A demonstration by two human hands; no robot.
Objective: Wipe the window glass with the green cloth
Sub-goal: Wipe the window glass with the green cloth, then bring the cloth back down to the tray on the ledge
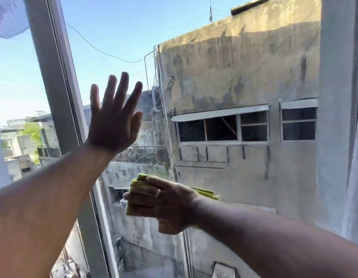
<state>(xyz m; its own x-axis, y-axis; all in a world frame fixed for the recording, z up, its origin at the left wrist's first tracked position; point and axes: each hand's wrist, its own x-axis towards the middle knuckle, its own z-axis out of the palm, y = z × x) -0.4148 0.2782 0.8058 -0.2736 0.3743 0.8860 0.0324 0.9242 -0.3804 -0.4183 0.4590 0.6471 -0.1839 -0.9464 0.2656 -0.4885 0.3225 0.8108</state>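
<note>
The window glass fills the middle of the view, with a stained concrete building behind it. My left hand is flat against the pane, fingers spread and pointing up, just right of the grey frame post. Lower down, my right hand presses the folded green cloth against the glass. The cloth shows at the fingertips and behind the wrist; most of it is hidden under the hand. A ring sits on one finger of that hand.
A grey window frame post runs diagonally down the left side. A second pane lies left of it. A pale curtain hangs along the right edge, and white fabric shows at the top left corner.
</note>
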